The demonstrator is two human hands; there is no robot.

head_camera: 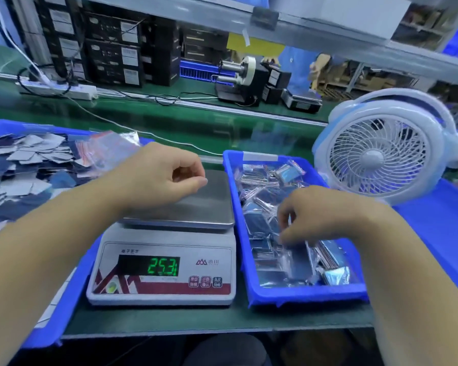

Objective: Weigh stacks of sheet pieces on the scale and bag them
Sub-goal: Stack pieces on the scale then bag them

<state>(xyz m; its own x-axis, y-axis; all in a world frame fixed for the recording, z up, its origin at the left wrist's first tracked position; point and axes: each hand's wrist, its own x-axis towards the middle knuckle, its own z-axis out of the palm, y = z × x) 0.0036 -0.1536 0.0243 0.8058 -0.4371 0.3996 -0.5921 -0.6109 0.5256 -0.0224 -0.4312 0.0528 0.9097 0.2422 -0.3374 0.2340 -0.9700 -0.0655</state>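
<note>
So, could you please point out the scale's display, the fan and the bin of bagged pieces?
scale's display point(162, 265): head view, on the green digits.
fan point(372, 157): head view, on the grille's centre hub.
bin of bagged pieces point(310, 291): head view, on its near blue wall.

The scale point(161, 262) shows green digits 25.3 on its dark display point(149, 265). Above the display stand small Chinese characters, too blurred to read surely. A red triangular logo point(201, 262) sits right of the display. Three red buttons point(205, 281) carry Chinese characters, unreadable.
</note>
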